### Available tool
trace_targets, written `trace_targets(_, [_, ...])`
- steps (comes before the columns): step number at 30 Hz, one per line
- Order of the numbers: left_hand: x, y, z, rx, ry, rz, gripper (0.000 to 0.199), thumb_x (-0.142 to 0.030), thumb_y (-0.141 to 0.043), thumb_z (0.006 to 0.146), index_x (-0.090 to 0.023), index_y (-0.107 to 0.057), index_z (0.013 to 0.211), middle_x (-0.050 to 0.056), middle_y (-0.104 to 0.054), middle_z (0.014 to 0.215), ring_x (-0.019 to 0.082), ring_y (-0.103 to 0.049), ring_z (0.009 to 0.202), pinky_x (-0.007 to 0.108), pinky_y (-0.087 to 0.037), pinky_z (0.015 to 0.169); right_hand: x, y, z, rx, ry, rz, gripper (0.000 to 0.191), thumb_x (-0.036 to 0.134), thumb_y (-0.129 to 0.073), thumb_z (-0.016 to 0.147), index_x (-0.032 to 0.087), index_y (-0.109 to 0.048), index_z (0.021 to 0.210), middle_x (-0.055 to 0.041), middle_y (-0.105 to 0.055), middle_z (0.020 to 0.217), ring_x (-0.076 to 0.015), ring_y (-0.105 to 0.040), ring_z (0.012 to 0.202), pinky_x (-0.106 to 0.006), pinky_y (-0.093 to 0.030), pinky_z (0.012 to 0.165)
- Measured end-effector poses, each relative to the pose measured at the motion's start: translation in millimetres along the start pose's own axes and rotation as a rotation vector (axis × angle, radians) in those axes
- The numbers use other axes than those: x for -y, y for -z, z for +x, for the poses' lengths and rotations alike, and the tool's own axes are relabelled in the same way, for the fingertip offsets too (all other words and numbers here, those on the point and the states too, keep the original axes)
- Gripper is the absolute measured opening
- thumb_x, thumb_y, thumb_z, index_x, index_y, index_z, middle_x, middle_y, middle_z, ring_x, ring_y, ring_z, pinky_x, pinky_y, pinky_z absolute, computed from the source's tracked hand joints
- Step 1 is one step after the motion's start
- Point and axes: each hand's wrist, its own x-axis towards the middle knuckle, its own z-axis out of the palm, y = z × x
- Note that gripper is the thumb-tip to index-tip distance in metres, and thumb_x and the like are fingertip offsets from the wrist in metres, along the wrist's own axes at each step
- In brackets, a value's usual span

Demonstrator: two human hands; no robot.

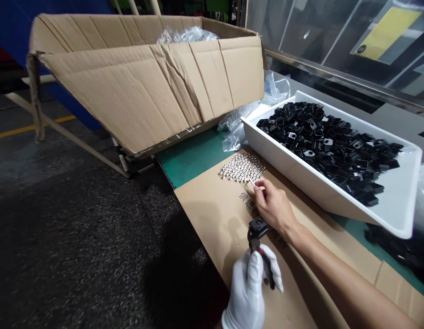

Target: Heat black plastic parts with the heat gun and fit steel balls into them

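My left hand (248, 285), in a white glove, is closed around dark-handled pliers (253, 244) with a bit of red on them. At the top of the pliers sits a small black square part (258, 225) with a round hole. My right hand (274, 205) is bare and pinches a thin, light-coloured stick (253, 183). Its tip reaches the near edge of a pile of small shiny metal rings, perhaps nuts (243, 167), spread on a flat cardboard sheet (205, 214). The gloved palm hides part of the pliers' handles.
A white tray (283, 171) full of black square parts (321, 137) stands right of the pile. Behind is a large open cardboard box (157, 87) with clear plastic inside. More black parts (400, 251) lie at the right on the green tabletop (194, 157). Dark floor lies left.
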Motion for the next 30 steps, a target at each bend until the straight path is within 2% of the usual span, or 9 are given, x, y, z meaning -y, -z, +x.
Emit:
trace_targets(9, [-5.5,-3.7,-1.3,0.002,-0.017,0.052,0.057,-0.063,-0.035,0.108,-0.015,-0.064,0.1,0.006,-0.063,0.074,0.015,-0.06,0.067,0.029,-0.047,0.07,-3.2,-7.9,-1.3,-0.11,0.036,0.058,0.027,0.041,-0.064,0.106,0.017,-0.068,0.116,-0.0037,-0.071,0.1,-0.0182,-0.069,0.079,-0.038,-0.061,0.075])
trace_targets(12, [-6.7,-3.6,-1.0,-0.006,-0.022,0.082,0.057,-0.063,-0.035,0.108,-0.015,-0.064,0.101,0.006,-0.063,0.074,0.015,-0.06,0.067,0.03,-0.047,0.071,-2.0,-4.4,-3.0,-0.153,0.044,0.112,0.031,0.045,-0.061,0.107,0.017,-0.067,0.119,-0.0029,-0.071,0.096,-0.0177,-0.068,0.076,-0.037,-0.061,0.075])
trace_targets(15, [-8.0,-2.9,-0.9,-0.007,-0.012,0.096,0.059,-0.067,-0.037,0.106,-0.015,-0.064,0.103,0.006,-0.063,0.074,0.016,-0.06,0.067,0.03,-0.049,0.071,-5.3,4.6,-16.0,-0.181,0.043,0.15,0.033,0.047,-0.057,0.108,0.017,-0.067,0.118,-0.0014,-0.071,0.086,-0.0177,-0.067,0.07,-0.036,-0.057,0.072])
trace_targets(17, [-8.8,-3.2,-1.6,-0.015,-0.003,0.087,0.059,-0.068,-0.042,0.104,-0.014,-0.065,0.104,0.006,-0.064,0.076,0.016,-0.061,0.067,0.03,-0.05,0.07,-11.2,14.1,-35.1,-0.197,0.03,0.161,0.033,0.047,-0.053,0.108,0.019,-0.068,0.115,-0.001,-0.07,0.078,-0.0182,-0.065,0.064,-0.033,-0.053,0.068])
trace_targets(20, [-10.3,-6.0,-0.5,-0.063,0.015,0.043,0.057,-0.07,-0.049,0.101,-0.015,-0.065,0.103,0.006,-0.064,0.076,0.016,-0.06,0.066,0.029,-0.05,0.067,-24.4,31.1,-78.4,-0.221,-0.008,0.176,0.032,0.046,-0.049,0.108,0.021,-0.069,0.113,-0.0006,-0.068,0.07,-0.019,-0.061,0.058,-0.031,-0.049,0.062])
trace_targets(23, [-17.4,-13.4,11.1,-0.126,0.026,0.072,0.057,-0.071,-0.055,0.097,-0.016,-0.066,0.101,0.004,-0.063,0.076,0.016,-0.058,0.064,0.029,-0.049,0.062,-40.9,47.2,-130.3,-0.293,-0.078,0.196,0.033,0.047,-0.049,0.107,0.022,-0.07,0.11,-0.0036,-0.072,0.077,-0.0203,-0.064,0.061,-0.03,-0.052,0.064])
trace_targets(25, [-30.2,-24.3,29.0,-0.133,-0.017,0.229,0.051,-0.067,-0.061,0.096,-0.016,-0.066,0.099,0.003,-0.062,0.075,0.016,-0.057,0.063,0.029,-0.049,0.063,-54.6,55.2,-164.8,-0.366,-0.154,0.21,0.034,0.048,-0.049,0.107,0.023,-0.071,0.109,-0.0043,-0.073,0.079,-0.0199,-0.065,0.059,-0.028,-0.052,0.061])
trace_targets(27, [-50.1,-43.1,55.9,-0.102,-0.127,0.491,0.041,-0.057,-0.061,0.098,-0.017,-0.067,0.1,0.004,-0.064,0.078,0.018,-0.058,0.067,0.031,-0.049,0.067,-71.5,59.1,-196.6,-0.436,-0.237,0.232,0.033,0.051,-0.053,0.104,0.024,-0.072,0.107,-0.0037,-0.074,0.076,-0.0198,-0.065,0.056,-0.028,-0.052,0.057])
trace_targets(30, [-85.9,-85.5,107.2,-0.075,-0.439,1.042,0.024,-0.032,-0.05,0.103,-0.018,-0.067,0.111,0.01,-0.07,0.1,0.024,-0.065,0.093,0.036,-0.051,0.088,-99.5,54.7,-234.8,-0.515,-0.389,0.294,0.036,0.06,-0.064,0.095,0.027,-0.076,0.104,-0.0017,-0.071,0.067,-0.0228,-0.068,0.056,-0.028,-0.052,0.051])
